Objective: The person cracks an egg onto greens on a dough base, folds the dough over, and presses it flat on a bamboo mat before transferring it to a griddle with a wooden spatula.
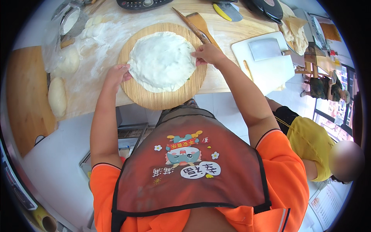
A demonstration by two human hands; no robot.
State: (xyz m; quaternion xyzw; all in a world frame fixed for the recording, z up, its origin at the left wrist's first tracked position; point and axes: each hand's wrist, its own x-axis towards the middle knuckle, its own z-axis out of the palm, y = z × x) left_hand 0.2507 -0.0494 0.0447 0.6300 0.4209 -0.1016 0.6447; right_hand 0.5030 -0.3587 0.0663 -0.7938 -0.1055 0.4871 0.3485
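A wide, thin round of filled dough (pixel 162 61) lies on a round ribbed wooden board (pixel 156 100), which overhangs the table's near edge. Dark green filling shows faintly through the dough, and a bit of green shows at its lower right rim. My left hand (pixel 117 76) pinches the dough's left edge between thumb and fingers. On the opposite side, my right hand (pixel 209 55) pinches the right edge, a little farther from me. A tapered wooden stick (pixel 191 26) and a wooden spatula (pixel 200 23) lie just beyond my right hand.
Right of the board, a cleaver (pixel 264 49) rests on a white cutting board (pixel 268 76). Dough pieces (pixel 57 97) and loose flour lie left. A yellow-handled scraper (pixel 227 13) and a black appliance (pixel 145 3) stand at the back. A person in yellow (pixel 310 142) is close on my right.
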